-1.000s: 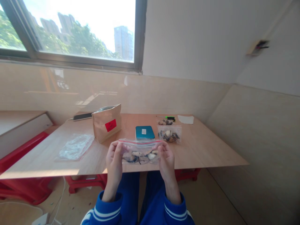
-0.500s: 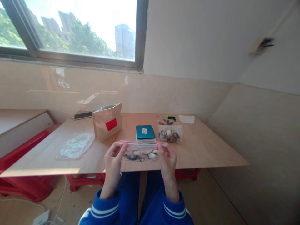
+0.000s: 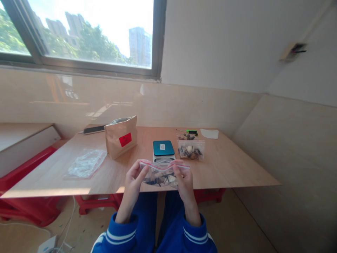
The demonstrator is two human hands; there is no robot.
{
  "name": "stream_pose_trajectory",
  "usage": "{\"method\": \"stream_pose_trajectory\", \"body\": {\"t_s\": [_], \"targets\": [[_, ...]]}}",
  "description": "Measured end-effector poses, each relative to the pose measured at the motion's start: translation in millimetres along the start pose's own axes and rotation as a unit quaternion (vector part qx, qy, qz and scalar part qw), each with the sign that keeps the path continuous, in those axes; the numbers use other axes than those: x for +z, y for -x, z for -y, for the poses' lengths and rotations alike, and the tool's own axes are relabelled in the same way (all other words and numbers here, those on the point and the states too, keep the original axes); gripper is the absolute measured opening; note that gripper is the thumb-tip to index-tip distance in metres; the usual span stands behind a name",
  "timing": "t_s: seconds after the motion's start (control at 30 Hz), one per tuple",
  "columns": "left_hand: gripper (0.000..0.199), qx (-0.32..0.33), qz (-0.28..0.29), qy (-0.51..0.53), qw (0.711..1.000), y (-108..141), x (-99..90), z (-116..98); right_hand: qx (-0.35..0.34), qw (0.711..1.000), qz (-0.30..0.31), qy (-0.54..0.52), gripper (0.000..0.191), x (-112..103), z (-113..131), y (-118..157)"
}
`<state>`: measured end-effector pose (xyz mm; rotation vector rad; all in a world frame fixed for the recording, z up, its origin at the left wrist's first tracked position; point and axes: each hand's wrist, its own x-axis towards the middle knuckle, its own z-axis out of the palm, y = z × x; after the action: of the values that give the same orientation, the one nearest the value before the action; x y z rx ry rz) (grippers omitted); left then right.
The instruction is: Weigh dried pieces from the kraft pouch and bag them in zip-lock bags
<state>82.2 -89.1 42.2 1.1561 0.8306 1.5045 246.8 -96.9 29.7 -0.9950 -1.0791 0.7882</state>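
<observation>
A clear zip-lock bag (image 3: 160,180) with dark and pale dried mushroom pieces hangs between my hands near the table's front edge. My left hand (image 3: 135,177) pinches its red-striped top at the left, and my right hand (image 3: 183,175) pinches it at the right. Between them the bag's mouth bows apart. Just beyond stands a small scale (image 3: 163,148) with a blue-green plate, its front partly covered by the bag. To the right of the scale, another filled zip-lock bag (image 3: 191,150) rests on the table, with a further small bag of pieces (image 3: 186,137) behind it.
A brown paper pouch (image 3: 118,138) with a red label stands open at left. Beside it lie flat clear plastic bags (image 3: 85,164) and a phone (image 3: 93,130). A screwdriver (image 3: 188,131) and white paper (image 3: 210,133) are at the back right. Red stools (image 3: 98,203) sit under the table.
Both hands have come closer together, pushing the bag's top from straight and taut into a bowed, parted shape. More of the scale's front shows behind it.
</observation>
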Motion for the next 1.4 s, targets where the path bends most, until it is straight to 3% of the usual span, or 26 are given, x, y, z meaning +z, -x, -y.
{"method": "stream_pose_trajectory", "body": {"t_s": [0.37, 0.6, 0.67, 0.77, 0.87, 1.0, 1.1, 1.3, 1.4], "targets": [[0.026, 0.002, -0.048, -0.094, 0.994, 2.8, 0.8, -12.4, 0.008, 0.997, -0.042, 0.057, 0.032, -3.3, 3.9, 1.0], [0.023, 0.050, -0.095, -0.155, 0.982, 3.5, -0.9, -11.4, -0.005, 0.996, -0.060, 0.071, 0.030, -2.0, 6.8, 5.2], [0.024, 0.043, -0.082, -0.135, 0.986, 3.1, -1.3, -11.6, -0.005, 0.996, -0.058, 0.062, 0.031, -2.9, 5.7, 4.7], [0.026, 0.017, -0.005, -0.081, 0.997, 2.8, -3.2, -8.4, 0.006, 0.999, -0.044, 0.027, 0.031, -5.4, 2.1, 2.7], [0.031, -0.004, 0.029, -0.045, 0.999, 3.0, -3.6, -2.1, 0.017, 1.000, 0.007, -0.014, 0.032, -5.6, 0.3, 1.7], [0.030, -0.033, -0.005, -0.057, 0.998, 2.6, 0.8, 2.1, 0.074, 0.995, 0.050, -0.037, 0.033, 1.7, 2.5, 2.4], [0.028, -0.024, -0.025, -0.071, 0.997, 1.3, 3.0, 1.6, 0.098, 0.995, 0.018, -0.032, 0.028, 7.9, 3.4, 2.3], [0.026, 0.008, -0.038, -0.107, 0.994, -1.4, 1.7, 6.9, 0.087, 0.996, -0.028, -0.014, 0.029, 14.8, -2.2, 1.3], [0.027, 0.027, -0.071, -0.138, 0.988, -0.5, 2.9, 13.9, 0.078, 0.996, -0.040, -0.009, 0.029, 19.8, -9.5, 2.3]]}}
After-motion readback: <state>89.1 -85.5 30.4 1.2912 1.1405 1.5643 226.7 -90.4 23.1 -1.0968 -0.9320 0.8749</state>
